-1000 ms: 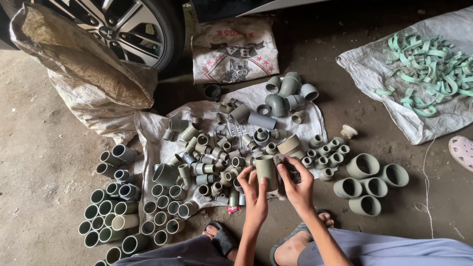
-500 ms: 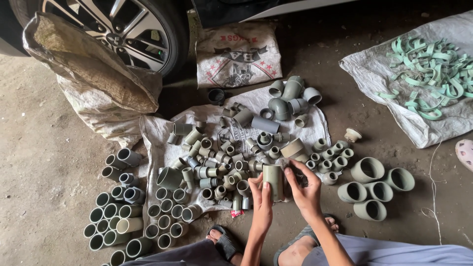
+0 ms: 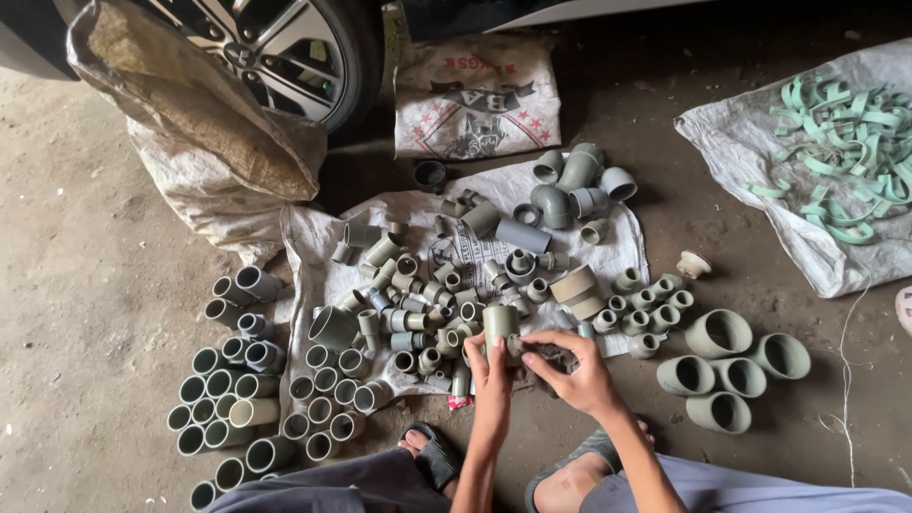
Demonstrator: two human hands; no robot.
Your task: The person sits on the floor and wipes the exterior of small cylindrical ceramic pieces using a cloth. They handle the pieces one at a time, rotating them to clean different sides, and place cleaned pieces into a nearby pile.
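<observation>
I see left hand [image 3: 491,366] wrapped round upright grey pipe fitting [image 3: 500,325], steadying it; right hand [image 3: 570,369] pinching dark small part [image 3: 546,359] beside it; sorted fittings [image 3: 418,304] spread on white sack [image 3: 608,247] within reach.

Bare concrete floor [image 3: 104,313], dusty and stained, lay under dim, even light. A car wheel [image 3: 285,47] with a silver alloy rim stood at the top left, with an open burlap sack [image 3: 190,114] slumped against it and a printed white bag [image 3: 475,95] just beside the tyre. White woven sheets [image 3: 608,247] were spread on the floor at centre and at the far right.
</observation>
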